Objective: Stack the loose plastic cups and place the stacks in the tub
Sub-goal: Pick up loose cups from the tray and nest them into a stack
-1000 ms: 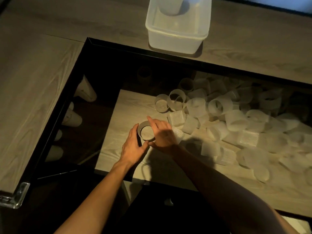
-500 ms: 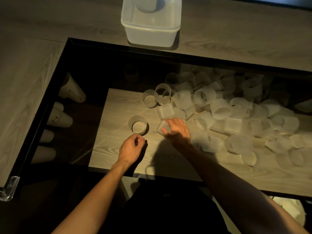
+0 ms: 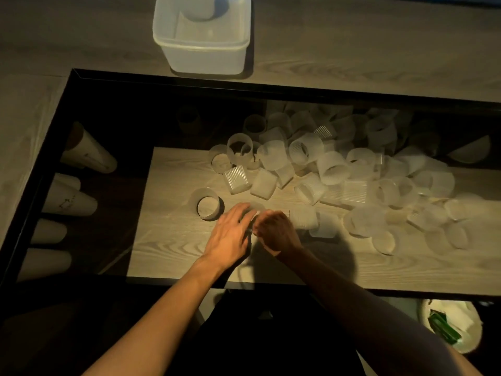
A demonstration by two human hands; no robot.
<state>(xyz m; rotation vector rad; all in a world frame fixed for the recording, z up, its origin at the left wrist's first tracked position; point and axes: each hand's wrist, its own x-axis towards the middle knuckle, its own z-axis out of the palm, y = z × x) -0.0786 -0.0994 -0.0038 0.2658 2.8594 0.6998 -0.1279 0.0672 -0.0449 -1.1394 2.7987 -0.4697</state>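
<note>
Cup (image 3: 254,216) gripped in curled fingers of right hand (image 3: 276,232); left hand (image 3: 230,234) rests straight fingers on it.

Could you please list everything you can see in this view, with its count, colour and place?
rectangular plastic tub: one, translucent white, far side of the wooden tabletop
stack of cups: one, whitish, inside the tub
loose plastic cups: dozens, frosted translucent, heaped on the lit wooden board
upright plastic cup: one, frosted, standing left of the heap
paper cups: several, white, lying in the dark recess on the left
round container: one, pale, something green inside, near right corner
ribbed clear cup: one, between the hands
left hand: fingers straight, touching the ribbed cup
right hand: curled round it
</note>
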